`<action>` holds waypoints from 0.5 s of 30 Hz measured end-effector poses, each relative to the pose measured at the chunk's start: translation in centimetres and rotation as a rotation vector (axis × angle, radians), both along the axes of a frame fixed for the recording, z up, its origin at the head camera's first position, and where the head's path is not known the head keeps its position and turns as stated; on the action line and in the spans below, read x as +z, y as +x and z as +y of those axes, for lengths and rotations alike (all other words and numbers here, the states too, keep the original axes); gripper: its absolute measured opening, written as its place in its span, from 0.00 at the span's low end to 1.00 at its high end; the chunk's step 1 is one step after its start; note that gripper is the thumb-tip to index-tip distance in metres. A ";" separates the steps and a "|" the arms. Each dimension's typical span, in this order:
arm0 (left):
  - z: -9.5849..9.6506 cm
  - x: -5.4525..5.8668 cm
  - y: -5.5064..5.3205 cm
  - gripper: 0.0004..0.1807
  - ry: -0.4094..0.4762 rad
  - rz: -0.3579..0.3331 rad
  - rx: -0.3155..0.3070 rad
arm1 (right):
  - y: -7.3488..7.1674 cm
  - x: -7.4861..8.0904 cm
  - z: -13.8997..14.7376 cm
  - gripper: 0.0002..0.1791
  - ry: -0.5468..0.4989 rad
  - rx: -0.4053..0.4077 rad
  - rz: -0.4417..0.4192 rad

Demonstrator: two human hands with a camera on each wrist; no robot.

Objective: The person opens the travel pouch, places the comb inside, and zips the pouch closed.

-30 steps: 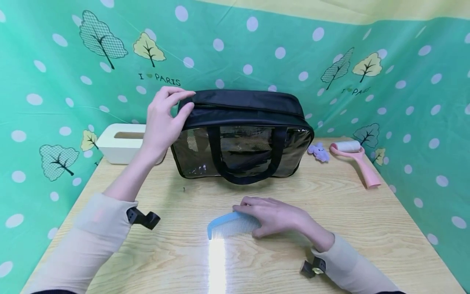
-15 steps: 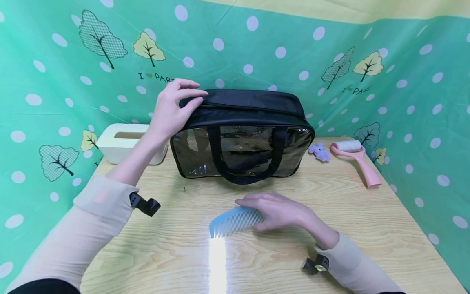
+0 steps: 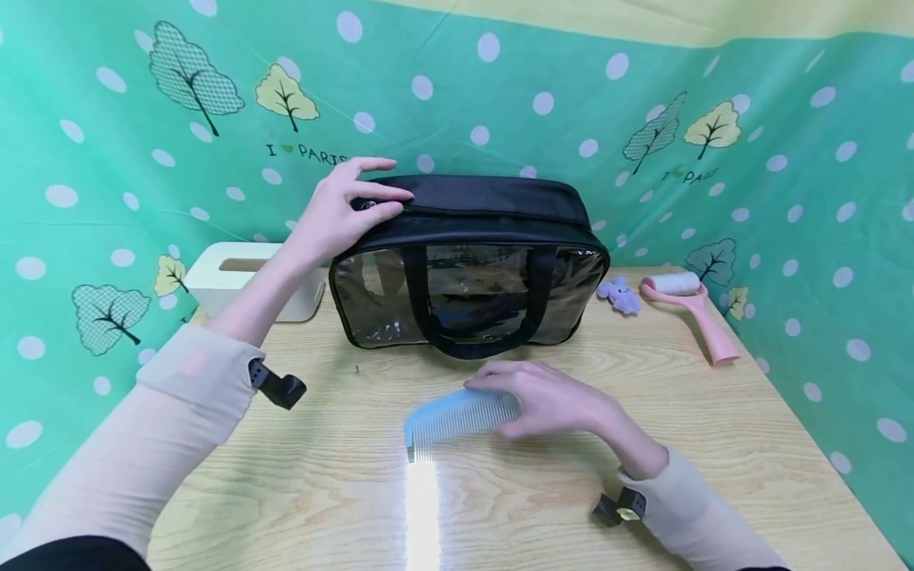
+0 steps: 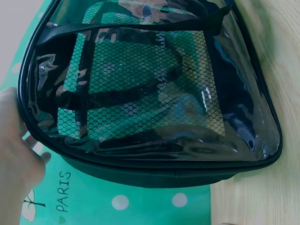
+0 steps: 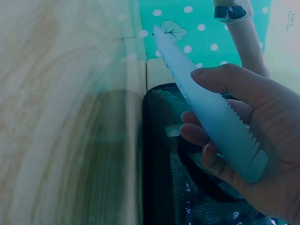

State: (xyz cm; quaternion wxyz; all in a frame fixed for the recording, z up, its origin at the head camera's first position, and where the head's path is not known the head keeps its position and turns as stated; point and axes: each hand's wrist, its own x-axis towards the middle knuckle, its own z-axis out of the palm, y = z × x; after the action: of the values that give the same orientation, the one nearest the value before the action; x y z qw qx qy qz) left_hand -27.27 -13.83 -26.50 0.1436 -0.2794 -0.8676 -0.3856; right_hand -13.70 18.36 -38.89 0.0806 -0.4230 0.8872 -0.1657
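Observation:
A blue comb (image 3: 464, 416) is held by its right end in my right hand (image 3: 546, 400), teeth downward, just above the wooden table. The right wrist view shows my thumb on one side of the comb (image 5: 211, 112) and curled fingers on the other. Behind it stands a black bag (image 3: 493, 226) with see-through panels and a strap handle hanging in front. My left hand (image 3: 343, 210) touches the bag's top left, thumb and index tips close together at the zip opening. Whether they pinch the edge cannot be made out. A metal zip pull (image 3: 368, 205) shows beside these fingers.
A white tissue box (image 3: 221, 277) stands left of the bag, behind my left forearm. Right of the bag lie a small purple plush toy (image 3: 619, 295) and a pink lint roller (image 3: 703, 317). A green patterned cloth (image 3: 457, 103) hangs behind and at both sides.
My left hand has slid right along the bag's top, its thumb and index finger drawing together. My right hand has moved the comb slightly up and toward the bag.

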 end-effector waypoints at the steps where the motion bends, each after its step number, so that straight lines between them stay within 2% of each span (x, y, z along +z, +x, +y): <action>1: 0.0 0.0 0.0 0.13 -0.008 -0.007 -0.002 | 0.0 0.1 0.0 0.36 -0.013 -0.004 0.003; 7: -0.2 0.2 -0.1 0.15 -0.053 -0.051 -0.024 | -0.1 0.9 0.4 0.36 -0.082 -0.030 0.005; 15: -0.6 0.2 -0.8 0.18 -0.150 -0.120 -0.070 | -0.5 1.7 1.0 0.37 -0.139 -0.036 0.046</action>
State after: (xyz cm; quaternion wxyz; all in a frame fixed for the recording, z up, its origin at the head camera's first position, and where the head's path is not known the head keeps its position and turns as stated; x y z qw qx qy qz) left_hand -28.08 -14.41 -26.33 0.0562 -0.2960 -0.8907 -0.3404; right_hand -14.18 19.32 -37.24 0.0274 -0.4153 0.8826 -0.2187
